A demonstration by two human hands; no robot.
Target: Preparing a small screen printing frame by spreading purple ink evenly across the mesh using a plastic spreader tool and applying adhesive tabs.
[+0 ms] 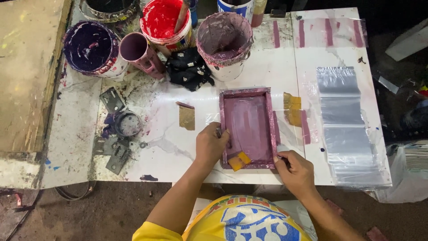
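Note:
A small rectangular screen frame [248,92], coated in mauve paint, lies flat on the white marble-pattern table [178,147]. My left hand [210,143] grips the frame's left edge near its lower corner. My right hand [294,169] pinches the frame's lower right corner. A small yellow-orange squeegee piece [239,160] rests inside the frame at its lower left, between my hands. Strips of brown tape [292,108] stick to the table just right of the frame.
Paint buckets stand along the table's back: dark purple [90,47], red [164,20], mauve [223,42], plus a tipped pink cup [139,51]. A black rag [189,67] lies below them. Clear plastic bags [345,125] stretch along the right side. Metal hinges [117,147] sit left.

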